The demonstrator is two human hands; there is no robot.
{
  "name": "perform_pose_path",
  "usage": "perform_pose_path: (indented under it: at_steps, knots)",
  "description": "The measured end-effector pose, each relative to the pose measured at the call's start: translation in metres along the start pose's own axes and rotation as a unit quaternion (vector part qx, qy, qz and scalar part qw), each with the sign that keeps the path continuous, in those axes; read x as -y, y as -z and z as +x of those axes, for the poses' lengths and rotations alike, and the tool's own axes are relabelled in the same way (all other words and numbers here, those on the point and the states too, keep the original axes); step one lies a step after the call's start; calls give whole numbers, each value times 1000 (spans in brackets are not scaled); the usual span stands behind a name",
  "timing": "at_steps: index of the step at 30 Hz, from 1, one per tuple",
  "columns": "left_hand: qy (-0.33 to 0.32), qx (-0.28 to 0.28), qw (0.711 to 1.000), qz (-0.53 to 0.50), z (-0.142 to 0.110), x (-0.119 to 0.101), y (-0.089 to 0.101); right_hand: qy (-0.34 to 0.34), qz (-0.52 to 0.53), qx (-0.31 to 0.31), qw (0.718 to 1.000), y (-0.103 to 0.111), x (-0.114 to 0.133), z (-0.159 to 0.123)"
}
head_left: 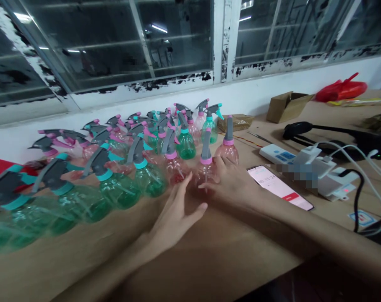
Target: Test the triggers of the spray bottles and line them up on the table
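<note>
A pink spray bottle (205, 167) with a grey trigger head stands upright on the table. My right hand (231, 178) grips it from the right, thumb across the front and fingers behind. My left hand (174, 216) is open beside it on the left, with fingers stretched and the thumb apart, holding nothing. Another pink spray bottle (174, 163) stands just beyond my left fingertips. Behind my right hand is a further pink spray bottle (228, 147). Green spray bottles (149, 178) with turquoise collars line up to the left.
Several more pink and green bottles stand in rows toward the wall. To the right lie a phone (280, 188) showing a timer, a white power strip (278, 155) with plugs and cables, and a black strap-like item (335, 132). Farther back are a cardboard box (281, 109) and a red bag (340, 90).
</note>
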State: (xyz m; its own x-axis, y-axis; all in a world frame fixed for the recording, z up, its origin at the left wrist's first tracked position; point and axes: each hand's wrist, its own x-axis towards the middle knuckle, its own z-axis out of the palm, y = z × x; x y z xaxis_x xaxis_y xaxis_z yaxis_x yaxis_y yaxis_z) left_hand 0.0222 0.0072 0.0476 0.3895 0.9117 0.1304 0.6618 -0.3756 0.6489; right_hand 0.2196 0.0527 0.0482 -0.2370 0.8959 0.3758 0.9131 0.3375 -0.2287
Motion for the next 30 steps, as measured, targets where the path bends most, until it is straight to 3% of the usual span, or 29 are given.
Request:
perform_pose_path:
  at_steps: [6, 11, 18, 21, 25, 28, 30]
  knots:
    - [-2, 10, 995, 95, -32, 19, -15, -21, -62, -1, 998, 2, 5, 26]
    - [-75, 42, 981, 172, -32, 27, -28, -27, -80, 10, 996, 2, 9, 38]
    - [-104, 50, 972, 204, -30, 33, -36, -24, -79, 12, 997, -6, 10, 54]
    - [-110, 42, 973, 199, -31, 36, -36, -27, -63, 5, 998, 0, 11, 51]
    - [-124, 39, 972, 196, -29, 40, -34, -7, -11, 4, 1000, 28, 3, 30]
    - [-126, 40, 974, 185, -28, 41, -31, -15, 33, 16, 999, 47, -19, 12]
    - [-121, 38, 977, 170, -26, 41, -29, -74, 45, -13, 996, 51, -41, 5]
